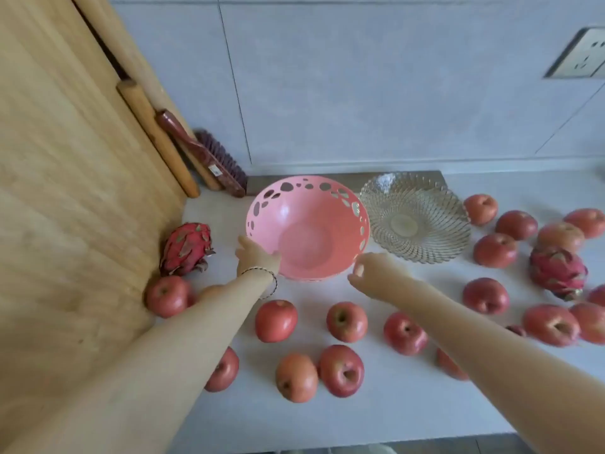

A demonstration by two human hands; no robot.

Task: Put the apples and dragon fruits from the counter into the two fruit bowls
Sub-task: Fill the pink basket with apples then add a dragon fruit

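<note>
An empty pink plastic bowl (322, 204) with cut-out holes stands at the back of the white counter. Beside it on the right is an empty clear glass bowl (435, 244). My left hand (257, 255) grips the pink bowl's near left rim, thumb over the edge. My right hand (368, 271) has its fingers curled against the bowl's near right side; whether it grips is unclear. One dragon fruit (186, 249) lies left of the pink bowl, another dragon fruit (558, 271) at the right. Several red apples (346, 321) lie scattered across the counter.
A large wooden board (65, 191) leans on the left, with rolling pins (157, 136) and a brush (209, 158) behind it. A tiled wall with a socket (579, 57) runs along the back. The counter's front edge (360, 445) is near me.
</note>
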